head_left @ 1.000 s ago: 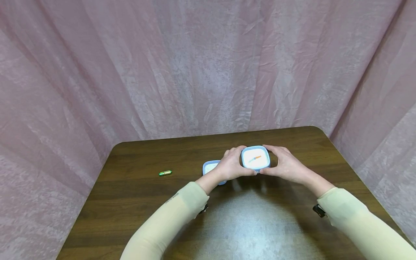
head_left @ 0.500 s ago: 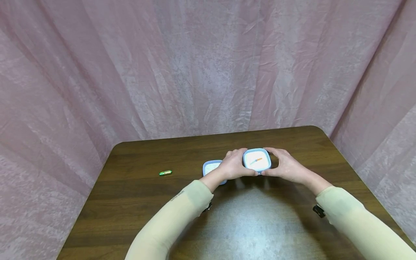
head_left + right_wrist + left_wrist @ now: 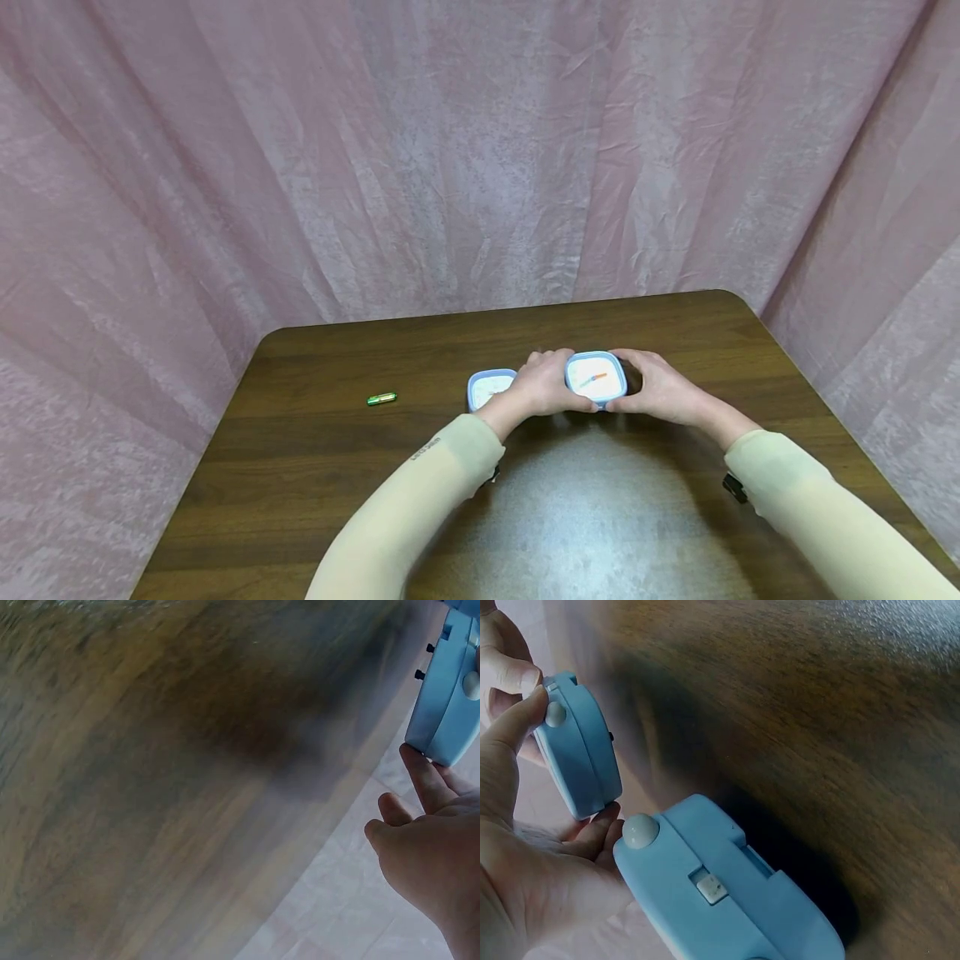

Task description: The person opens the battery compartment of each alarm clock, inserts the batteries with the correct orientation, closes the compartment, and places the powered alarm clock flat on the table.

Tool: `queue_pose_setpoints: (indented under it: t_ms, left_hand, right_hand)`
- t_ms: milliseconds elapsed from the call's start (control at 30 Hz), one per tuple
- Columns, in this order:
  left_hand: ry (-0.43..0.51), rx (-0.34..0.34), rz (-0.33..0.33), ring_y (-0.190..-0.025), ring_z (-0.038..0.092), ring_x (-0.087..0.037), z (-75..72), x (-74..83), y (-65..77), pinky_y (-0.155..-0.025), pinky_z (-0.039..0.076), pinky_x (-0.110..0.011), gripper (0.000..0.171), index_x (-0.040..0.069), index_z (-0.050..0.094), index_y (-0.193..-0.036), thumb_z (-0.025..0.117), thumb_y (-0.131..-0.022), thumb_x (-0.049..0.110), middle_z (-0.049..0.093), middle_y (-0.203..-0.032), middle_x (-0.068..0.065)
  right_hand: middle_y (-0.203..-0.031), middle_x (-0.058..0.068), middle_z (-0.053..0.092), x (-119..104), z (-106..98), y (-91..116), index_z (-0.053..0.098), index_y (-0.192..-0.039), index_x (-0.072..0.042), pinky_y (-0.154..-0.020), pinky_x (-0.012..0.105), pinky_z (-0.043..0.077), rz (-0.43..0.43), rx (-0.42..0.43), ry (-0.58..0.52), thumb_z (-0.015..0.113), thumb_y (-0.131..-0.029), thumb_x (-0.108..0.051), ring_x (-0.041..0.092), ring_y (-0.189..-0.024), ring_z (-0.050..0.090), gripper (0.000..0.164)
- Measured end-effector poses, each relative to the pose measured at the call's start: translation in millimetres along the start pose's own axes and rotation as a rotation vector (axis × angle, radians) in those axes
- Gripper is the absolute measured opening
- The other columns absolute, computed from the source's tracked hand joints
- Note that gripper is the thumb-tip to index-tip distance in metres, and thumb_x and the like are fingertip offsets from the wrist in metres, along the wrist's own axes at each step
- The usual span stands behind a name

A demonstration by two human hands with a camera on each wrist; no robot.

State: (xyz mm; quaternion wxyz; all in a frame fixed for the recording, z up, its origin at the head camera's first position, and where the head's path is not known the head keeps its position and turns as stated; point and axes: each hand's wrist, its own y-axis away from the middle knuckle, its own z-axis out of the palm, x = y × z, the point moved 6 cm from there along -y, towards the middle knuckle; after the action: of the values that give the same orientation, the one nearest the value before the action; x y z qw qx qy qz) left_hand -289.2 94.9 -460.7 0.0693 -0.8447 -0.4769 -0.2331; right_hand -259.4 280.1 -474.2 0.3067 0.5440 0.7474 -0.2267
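A small blue alarm clock (image 3: 596,375) with a white face and an orange hand is held upright between both hands. My left hand (image 3: 546,385) grips its left side, thumb at the lower edge and fingers at the top. On the opposite side my right hand (image 3: 660,390) grips it the same way. The left wrist view shows the clock (image 3: 581,746) edge-on, with a round pale foot near the thumb. Small black knobs stick out of its back in the right wrist view. A second blue clock (image 3: 489,385) stands behind my left wrist, partly hidden.
A green battery (image 3: 382,399) lies on the left part of the brown wooden table (image 3: 300,467). A pink curtain (image 3: 480,167) hangs behind the table's far edge. Bright glare covers the table's near middle.
Both hands have moved the held clock slightly down and to the right. The left forearm has shifted right, hiding more of the second clock's lower part. The battery has stayed put.
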Motion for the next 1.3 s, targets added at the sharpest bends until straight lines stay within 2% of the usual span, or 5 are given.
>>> queue_pose_setpoints:
  t_ms: [400,733,1100,1300]
  left_hand:
    - [-0.036,-0.018,-0.023,-0.123,0.049,-0.026,6.0,-0.2,-1.8,-0.095,0.046,-0.037,0.093,0.014,0.049,-0.149,0.085,-0.075,0.058,0.061,-0.131,-0.002]
    - [-0.065,-0.034,-0.035,-0.120,0.049,-0.022,11.9,-2.2,-5.1,-0.095,0.045,-0.034,0.096,0.015,0.046,-0.152,0.083,-0.076,0.060,0.059,-0.136,-0.001]
    - [-0.068,-0.042,-0.045,-0.121,0.049,-0.023,12.7,-1.4,-5.6,-0.095,0.046,-0.035,0.097,0.015,0.045,-0.153,0.083,-0.076,0.061,0.058,-0.137,-0.002]
    - [-0.056,-0.055,-0.039,-0.120,0.050,-0.023,13.4,-2.1,-6.7,-0.093,0.046,-0.035,0.096,0.014,0.045,-0.153,0.082,-0.077,0.060,0.059,-0.135,-0.002]
  right_hand:
    - [-0.149,0.022,0.047,4,3,2,0.047,-0.150,-0.003,-0.111,0.066,0.027,0.000,-0.001,0.044,0.089,-0.079,-0.042,0.044,-0.141,0.033,0.092]
    - [-0.156,0.024,0.037,10,5,5,0.042,-0.154,-0.006,-0.111,0.070,0.023,0.048,-0.034,0.043,0.087,-0.079,-0.049,0.047,-0.147,0.023,0.097]
    - [-0.154,0.023,0.041,11,5,5,0.042,-0.154,-0.005,-0.110,0.069,0.025,0.041,-0.035,0.046,0.086,-0.080,-0.050,0.046,-0.145,0.027,0.097]
    - [-0.155,0.025,0.038,10,6,5,0.040,-0.155,-0.003,-0.110,0.070,0.025,0.045,-0.045,0.044,0.085,-0.081,-0.050,0.048,-0.145,0.026,0.099]
